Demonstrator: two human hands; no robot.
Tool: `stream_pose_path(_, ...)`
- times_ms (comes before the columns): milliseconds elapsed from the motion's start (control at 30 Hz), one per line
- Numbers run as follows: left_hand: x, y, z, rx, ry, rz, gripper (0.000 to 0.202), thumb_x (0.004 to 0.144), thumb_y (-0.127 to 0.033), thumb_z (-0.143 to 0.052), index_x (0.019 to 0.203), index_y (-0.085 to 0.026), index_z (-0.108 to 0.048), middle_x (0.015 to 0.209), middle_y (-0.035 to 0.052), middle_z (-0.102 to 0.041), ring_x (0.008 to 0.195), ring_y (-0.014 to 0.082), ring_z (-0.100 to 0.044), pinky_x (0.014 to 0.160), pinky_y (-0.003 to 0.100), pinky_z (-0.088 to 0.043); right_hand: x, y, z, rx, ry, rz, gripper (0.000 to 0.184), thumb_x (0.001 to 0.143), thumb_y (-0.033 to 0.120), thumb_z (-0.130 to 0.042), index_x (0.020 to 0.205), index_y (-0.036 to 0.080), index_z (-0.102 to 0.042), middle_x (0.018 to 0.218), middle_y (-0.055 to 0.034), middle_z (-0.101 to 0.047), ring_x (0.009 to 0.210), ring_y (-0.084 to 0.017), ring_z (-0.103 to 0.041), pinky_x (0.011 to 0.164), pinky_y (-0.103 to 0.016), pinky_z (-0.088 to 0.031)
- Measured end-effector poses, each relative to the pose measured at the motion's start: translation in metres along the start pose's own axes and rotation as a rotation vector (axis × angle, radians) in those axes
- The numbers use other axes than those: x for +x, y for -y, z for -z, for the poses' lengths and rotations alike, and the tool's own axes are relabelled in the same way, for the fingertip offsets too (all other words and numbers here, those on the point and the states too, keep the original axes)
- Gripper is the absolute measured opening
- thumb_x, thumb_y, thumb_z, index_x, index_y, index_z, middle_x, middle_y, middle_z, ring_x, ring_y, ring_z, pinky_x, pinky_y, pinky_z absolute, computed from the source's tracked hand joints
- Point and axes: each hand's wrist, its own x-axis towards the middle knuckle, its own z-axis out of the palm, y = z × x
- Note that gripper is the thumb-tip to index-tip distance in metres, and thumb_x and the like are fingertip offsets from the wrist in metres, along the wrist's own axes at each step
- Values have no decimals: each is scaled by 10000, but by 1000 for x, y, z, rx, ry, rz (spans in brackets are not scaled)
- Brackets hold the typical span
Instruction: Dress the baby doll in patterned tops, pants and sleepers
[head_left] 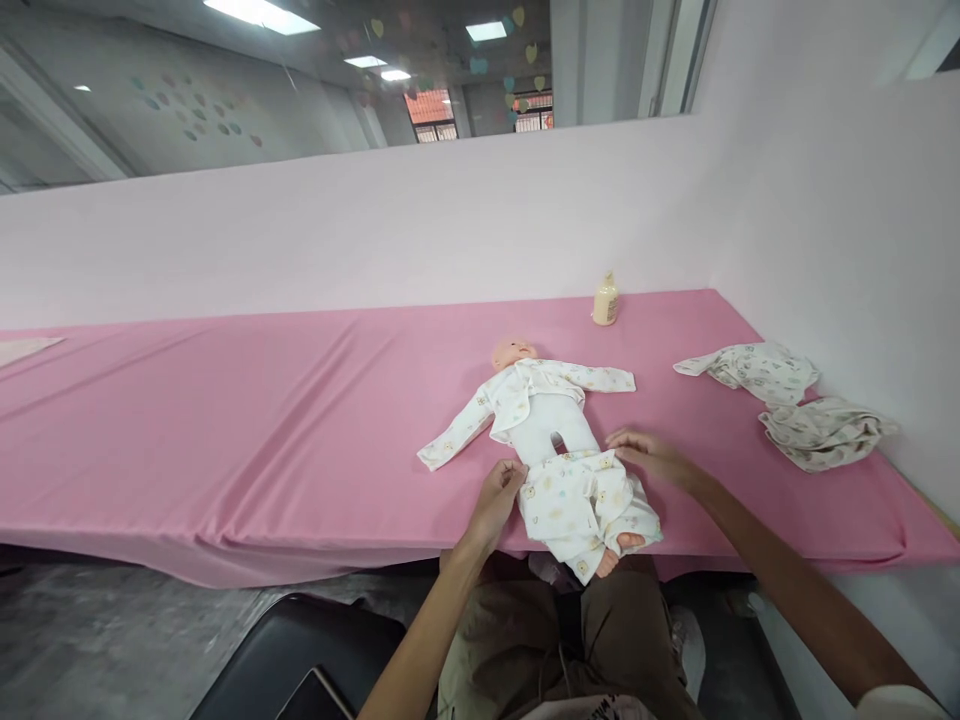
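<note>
A baby doll lies on its back on the pink-covered table, head away from me, feet over the near edge. It wears an open white printed top and white printed trousers pulled partway up the legs. My left hand pinches the left side of the trousers' waistband, fingers closed. My right hand grips the waistband's right side, fingers curled on the cloth.
A small cream bottle stands at the back of the table by the pink wall. Two crumpled printed garments lie at the right. A dark chair seat sits below left, beside my knees.
</note>
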Motion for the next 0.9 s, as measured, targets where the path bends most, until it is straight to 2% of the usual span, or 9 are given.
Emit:
stream_pose_path(67, 6, 0, 2, -121, -31, 11, 297, 819, -431, -671, 948, -175, -594, 889, 37, -647, 822, 152, -601, 774, 274, -472, 5, 10, 1, 17, -32, -10, 343, 883, 507, -534, 995, 219, -682, 1080, -51, -663, 999, -227, -596, 876, -367, -459)
stream_pose_path(167, 22, -9, 1, -330, -78, 11, 256, 872, -357, -623, 1024, -151, -624, 989, 93, -678, 896, 176, -634, 866, 313, -496, 19, 25, -9, -36, 7, 33, 325, 877, 496, -546, 941, 213, -692, 1003, -48, -665, 951, -223, -604, 862, -378, -470)
stream_pose_path(267, 44, -23, 3, -471, -259, 23, 213, 926, -297, -544, 1034, -149, -651, 1056, 87, -680, 916, 147, -637, 861, 260, -501, 35, 27, -22, -64, -96, 63, 263, 824, 434, -636, 952, 208, -675, 1053, -67, -647, 1001, -234, -603, 907, -400, -472)
stream_pose_path(367, 68, -36, 9, -555, -398, 78, 199, 944, -291, -519, 962, -153, -661, 1063, 67, -683, 890, 120, -639, 793, 208, -502, 42, 18, -31, 89, -189, -78, 411, 776, 417, -708, 1120, 217, -609, 1194, -106, -624, 1079, -257, -602, 917, -422, -493)
stream_pose_path(433, 82, -39, 11, -617, -349, 121, 222, 933, -332, -539, 922, -144, -656, 996, 78, -691, 841, 138, -645, 744, 226, -511, 42, 14, -34, 225, -102, -171, 513, 763, 436, -729, 1199, 225, -560, 1250, -116, -615, 1093, -264, -612, 897, -422, -514)
stream_pose_path(533, 102, -35, 5, -733, -179, 96, 284, 916, -384, -552, 1004, -132, -650, 967, 92, -701, 850, 186, -660, 749, 287, -537, 37, 15, -37, 320, 19, -231, 570, 739, 447, -757, 1218, 218, -549, 1234, -115, -636, 1058, -267, -637, 848, -405, -536)
stream_pose_path(700, 125, -26, -11, -792, -81, 26, 359, 877, -375, -605, 1127, -118, -633, 1055, 106, -709, 949, 212, -664, 845, 314, -548, 36, 16, -43, 406, 12, -218, 647, 725, 373, -771, 1292, 210, -508, 1218, -121, -649, 1043, -276, -646, 815, -385, -545)
stream_pose_path(800, 133, -29, -12, -797, -42, 12, 408, 863, -413, -624, 1145, -118, -632, 1081, 115, -703, 972, 214, -661, 888, 321, -537, 40, 9, -46, 414, -14, -181, 636, 724, 351, -764, 1295, 236, -507, 1240, -98, -638, 1084, -276, -632, 856, -401, -539)
stream_pose_path(900, 136, -35, -13, -757, -23, 1, 508, 842, -501, -632, 1118, -75, -638, 1081, 164, -688, 987, 233, -657, 902, 336, -528, 40, 5, -49, 420, -37, -160, 624, 721, 352, -768, 1283, 254, -514, 1252, -98, -630, 1106, -279, -624, 874, -410, -534)
